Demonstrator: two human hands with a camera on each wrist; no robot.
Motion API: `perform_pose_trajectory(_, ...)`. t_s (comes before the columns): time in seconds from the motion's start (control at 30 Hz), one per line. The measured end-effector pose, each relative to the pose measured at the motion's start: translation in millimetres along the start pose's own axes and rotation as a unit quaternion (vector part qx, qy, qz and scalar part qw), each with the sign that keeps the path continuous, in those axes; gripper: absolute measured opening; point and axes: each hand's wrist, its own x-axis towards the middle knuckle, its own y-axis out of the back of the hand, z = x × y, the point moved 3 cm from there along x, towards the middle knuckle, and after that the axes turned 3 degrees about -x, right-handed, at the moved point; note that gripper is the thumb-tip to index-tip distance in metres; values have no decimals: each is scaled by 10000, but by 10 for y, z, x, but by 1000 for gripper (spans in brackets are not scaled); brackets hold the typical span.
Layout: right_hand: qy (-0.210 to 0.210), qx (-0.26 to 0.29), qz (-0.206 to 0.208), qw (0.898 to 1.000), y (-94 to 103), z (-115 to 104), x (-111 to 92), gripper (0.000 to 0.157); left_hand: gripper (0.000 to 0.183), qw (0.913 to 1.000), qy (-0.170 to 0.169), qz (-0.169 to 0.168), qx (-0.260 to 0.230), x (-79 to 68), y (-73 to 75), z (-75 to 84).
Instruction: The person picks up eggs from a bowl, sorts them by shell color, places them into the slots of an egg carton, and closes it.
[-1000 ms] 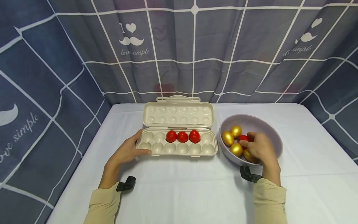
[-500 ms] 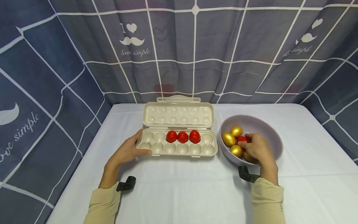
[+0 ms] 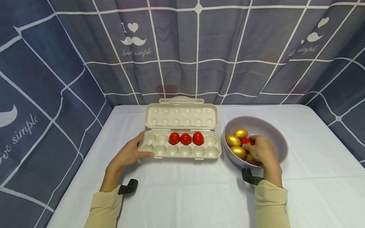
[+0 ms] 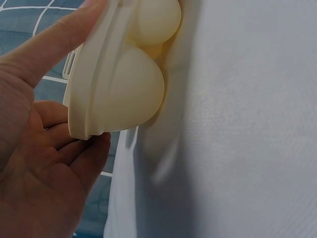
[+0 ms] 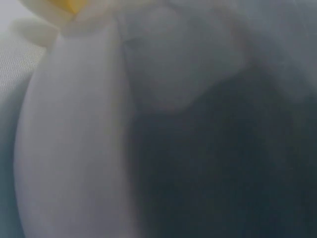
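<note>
Head view: the glossy red egg (image 3: 246,141) in the round mauve bowl (image 3: 265,126) is pinched in the curled fingers of the right hand (image 3: 263,152) and should be eased gently upward, the hinged beige plastic box (image 3: 181,116) being gripped by the left hand (image 3: 129,153).

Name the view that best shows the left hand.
The left wrist view: its close-up shows the left hand, palm and fingers, at the egg box. The head view shows the hand smaller, from above; the right wrist view lacks it.
</note>
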Motion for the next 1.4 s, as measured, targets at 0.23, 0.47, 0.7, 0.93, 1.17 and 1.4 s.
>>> perform_pose_trajectory(0.23, 13, 217, 272, 9994, -2, -19, -7, 48, 110, 10000, 18, 2, 24, -3, -10, -7)
perform_pose_trajectory(0.47, 58, 394, 676, 9969, 24, -48, 3, 45, 110, 9999, 92, -10, 76, -14, -6, 15)
perform_pose_trajectory(0.7, 133, 796, 1391, 9870, 56, -220, -24, 48, 110, 10000, -8, -86, -2, -14, -8, 30)
perform_pose_trajectory(0.93, 205, 1681, 2132, 9622, 69, -448, -63, 42, 110, 9999, -27, -137, -37, 4, -10, 24)
perform_pose_trajectory(1.17, 634, 2526, 2388, 9355, 20, -680, -76, 36, 111, 9999, -15, -141, -3, 14, -10, 28)
perform_pose_trajectory(1.4, 945, 2907, 2284, 9243, -109, -855, -49, 37, 111, 9999, -16, -124, 13, 12, -11, 18)
